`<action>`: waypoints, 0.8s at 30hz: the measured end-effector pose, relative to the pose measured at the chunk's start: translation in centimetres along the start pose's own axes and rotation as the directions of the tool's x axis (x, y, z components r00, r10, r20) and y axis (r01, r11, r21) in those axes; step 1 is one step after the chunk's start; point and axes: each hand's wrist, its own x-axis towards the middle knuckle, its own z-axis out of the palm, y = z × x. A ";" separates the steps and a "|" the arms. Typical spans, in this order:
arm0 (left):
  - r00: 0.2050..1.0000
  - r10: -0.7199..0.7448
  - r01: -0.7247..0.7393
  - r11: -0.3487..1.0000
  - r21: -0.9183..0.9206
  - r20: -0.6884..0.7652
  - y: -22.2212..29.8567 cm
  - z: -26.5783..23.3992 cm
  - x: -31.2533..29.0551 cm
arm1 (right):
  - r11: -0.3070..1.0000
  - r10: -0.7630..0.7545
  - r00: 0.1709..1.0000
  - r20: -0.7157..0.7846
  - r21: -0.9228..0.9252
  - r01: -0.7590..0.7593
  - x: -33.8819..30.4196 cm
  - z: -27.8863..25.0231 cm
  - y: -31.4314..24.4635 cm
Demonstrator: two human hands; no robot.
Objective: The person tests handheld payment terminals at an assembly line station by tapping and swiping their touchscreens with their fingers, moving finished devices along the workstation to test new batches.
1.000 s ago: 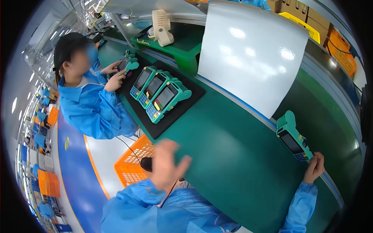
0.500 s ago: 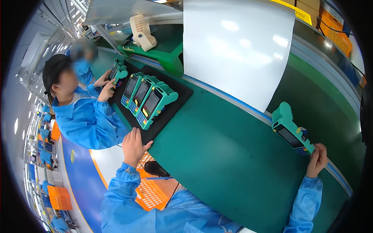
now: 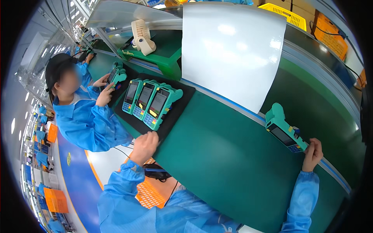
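At the near corner of the black mat (image 3: 180,101), the fingers of my left hand (image 3: 145,148) are curled closed; whether they grip the mat's edge is hidden. Three teal card payment terminals, the left one (image 3: 131,96), the middle one (image 3: 144,101) and the right one (image 3: 158,108), lie side by side on that mat, screens up. Far to the right, my right hand (image 3: 313,155) pinches the keypad end of another teal card payment terminal (image 3: 284,132), which lies on the green work table by its back rail.
A co-worker (image 3: 79,116) in blue at the left handles another teal terminal (image 3: 117,75). A green stand (image 3: 155,60) carries a beige fan-like device (image 3: 143,38). A white sheet (image 3: 233,50) hangs behind the table. An orange crate (image 3: 149,193) is below the near edge.
My left hand has gone from flat, with its fingers stretched on the mat's edge, to curled closed, slightly right. My right hand stays at the terminal's end. The view has shifted slightly.
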 end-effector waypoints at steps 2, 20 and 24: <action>0.983 0.130 -0.146 0.982 -0.117 -0.131 1.8 -1.2 1.4 | 1.000 -0.003 1.000 -0.023 0.005 0.003 0.1 0.0 -0.1; 0.557 0.375 -0.814 0.421 -0.399 -0.741 27.3 -11.5 2.8 | 0.968 -0.247 0.932 -0.265 -0.114 0.224 -6.1 -3.0 -10.0; 0.517 0.381 -0.842 0.388 -0.376 -0.766 31.8 -11.8 2.7 | 0.999 0.034 0.994 -0.102 0.027 -0.031 -10.2 -4.4 -11.5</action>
